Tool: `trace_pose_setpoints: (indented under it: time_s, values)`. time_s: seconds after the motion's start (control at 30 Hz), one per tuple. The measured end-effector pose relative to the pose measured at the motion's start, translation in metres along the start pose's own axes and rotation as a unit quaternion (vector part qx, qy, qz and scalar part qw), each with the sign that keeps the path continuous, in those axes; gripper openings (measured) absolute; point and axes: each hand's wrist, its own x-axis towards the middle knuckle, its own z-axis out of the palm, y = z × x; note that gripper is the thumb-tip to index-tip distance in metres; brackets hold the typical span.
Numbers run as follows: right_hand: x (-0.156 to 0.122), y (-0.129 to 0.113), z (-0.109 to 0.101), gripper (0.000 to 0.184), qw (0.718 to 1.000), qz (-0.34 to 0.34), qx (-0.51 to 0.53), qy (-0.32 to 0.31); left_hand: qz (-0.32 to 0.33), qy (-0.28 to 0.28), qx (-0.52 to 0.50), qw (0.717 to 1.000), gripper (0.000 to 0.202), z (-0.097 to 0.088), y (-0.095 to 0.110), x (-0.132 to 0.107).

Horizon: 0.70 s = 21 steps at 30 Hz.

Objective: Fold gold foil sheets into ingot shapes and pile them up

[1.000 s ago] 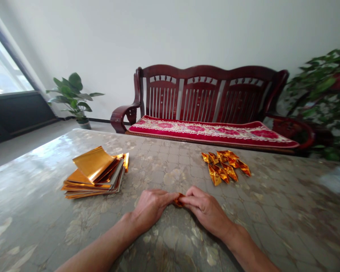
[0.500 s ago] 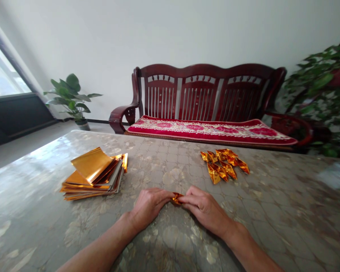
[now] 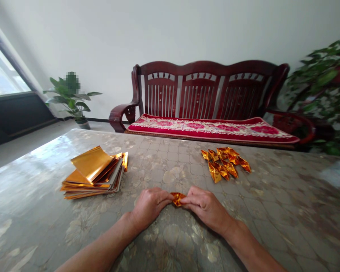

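A small folded gold foil paper ingot [image 3: 177, 199] is pinched at its two ends, low over the middle of the table. My left hand [image 3: 150, 204] grips its left end between thumb and fingers. From the other side, my right hand [image 3: 205, 207] closes on the right end; its fingertips partly cover the foil. Several finished-looking gold paper ingots [image 3: 226, 164] lie grouped beyond my right hand. To the left rests a loose stack of gold foil paper sheets [image 3: 92, 173], with one sheet tilted on top.
The patterned table [image 3: 164, 158] has a glossy cover. Behind it stands a dark red wooden bench [image 3: 198, 94] with a red floral cushion [image 3: 215, 128]. A potted plant [image 3: 73, 100] is at the left, leafy vines [image 3: 328, 83] at the right. Clear plastic [image 3: 337, 173] lies at the right edge.
My fingertips have moved slightly apart, and more of the gold paper ingot shows between them. The stack and the grouped ingots stay in place; the view has shifted a little.
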Motion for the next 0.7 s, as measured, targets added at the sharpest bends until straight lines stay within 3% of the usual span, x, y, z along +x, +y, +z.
trace_pose_setpoints:
  time_s: [0.4,0.7]
  values:
    - [0.0008,-0.0051,0.0014,0.022,1.0,-0.027,-0.008,-0.002,0.001,-0.019,-0.009,1.0,0.019,-0.0011,0.0062,0.0018]
    - [0.0011,-0.0047,-0.0039,0.025,0.999,-0.042,-0.01,0.009,-0.036,-0.036,-0.043,0.998,0.017,-0.0033,0.008,0.0064]
